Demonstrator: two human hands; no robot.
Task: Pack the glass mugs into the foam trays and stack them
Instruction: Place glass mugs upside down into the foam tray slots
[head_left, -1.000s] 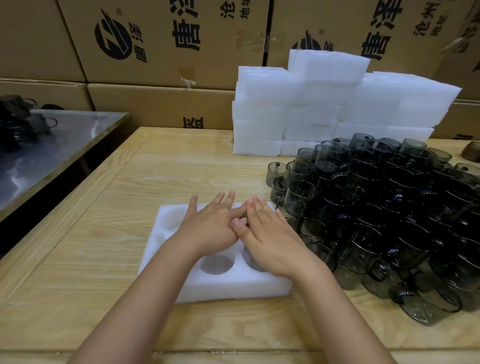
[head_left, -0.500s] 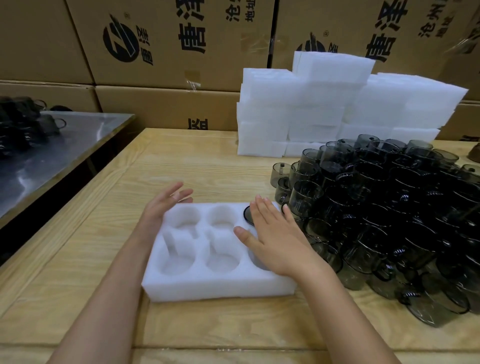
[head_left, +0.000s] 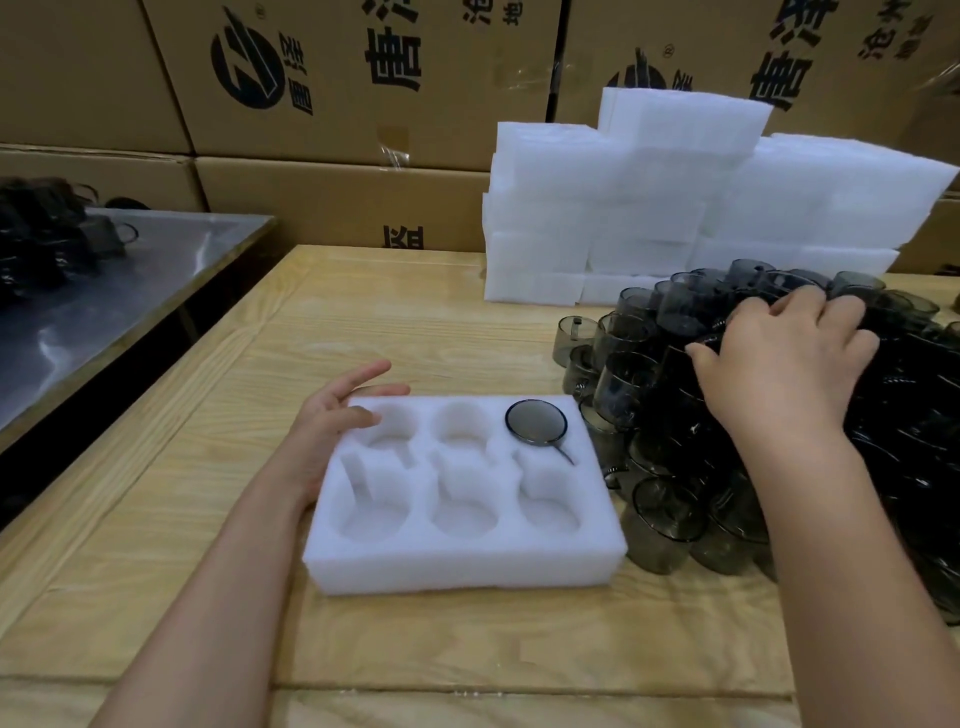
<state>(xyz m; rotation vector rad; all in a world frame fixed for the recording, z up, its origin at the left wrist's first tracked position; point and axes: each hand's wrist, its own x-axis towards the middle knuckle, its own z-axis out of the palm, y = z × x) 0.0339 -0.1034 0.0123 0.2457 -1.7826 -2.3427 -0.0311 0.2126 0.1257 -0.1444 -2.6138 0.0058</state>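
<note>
A white foam tray (head_left: 467, 561) with six round cavities lies on the wooden table (head_left: 415, 322). One smoky glass mug (head_left: 535, 422) sits in its far right cavity; the other cavities are bare. My left hand (head_left: 332, 431) rests at the tray's far left corner, fingers relaxed and spread, thumb on the foam. A large heap of smoky glass mugs (head_left: 660, 514) fills the table's right side. My right hand (head_left: 784, 364) reaches into the heap, its fingers curled over the rim of a mug near the top.
Stacks of white foam trays (head_left: 623, 208) stand at the back of the table. Printed cardboard boxes (head_left: 337, 197) form a wall behind. A steel table (head_left: 130, 291) at the left, across a gap, carries more dark mugs (head_left: 47, 228).
My right hand left the tray, uncovering a mug in the far right cavity, and moved right into the heap. My left hand slid off the tray's middle to its far left corner.
</note>
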